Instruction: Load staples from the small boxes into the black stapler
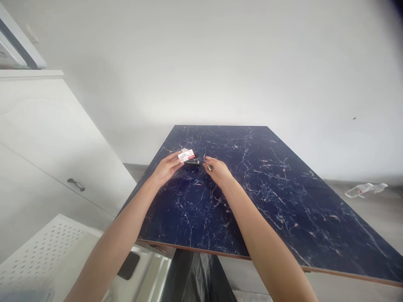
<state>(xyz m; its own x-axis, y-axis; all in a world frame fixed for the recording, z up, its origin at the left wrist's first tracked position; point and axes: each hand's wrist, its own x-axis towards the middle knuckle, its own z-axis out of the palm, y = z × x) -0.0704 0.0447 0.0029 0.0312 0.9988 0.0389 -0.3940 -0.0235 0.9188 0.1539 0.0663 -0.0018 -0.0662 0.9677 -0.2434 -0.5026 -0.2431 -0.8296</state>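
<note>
Between the fingers of my left hand (168, 168) is a small white and red cardboard box (187, 156), like a staple box, tilted with its printed face up. Right behind and below it, a black stapler (193, 162) lies on the dark blue marbled table (270, 188), partly hidden by the box. My right hand (218, 171) is just right of the stapler, fingers curled and pinched round a small silvery piece (209, 167) that looks like a strip of staples. Another bit of red and white packaging (184, 149) shows behind the box.
A white cabinet (40, 138) with a dark handle stands at the left. Below it are a white perforated panel (40, 247) and a dark phone-like object (129, 265). Clear crumpled plastic (365, 190) lies on the floor at right. The wall meets the table's far edge.
</note>
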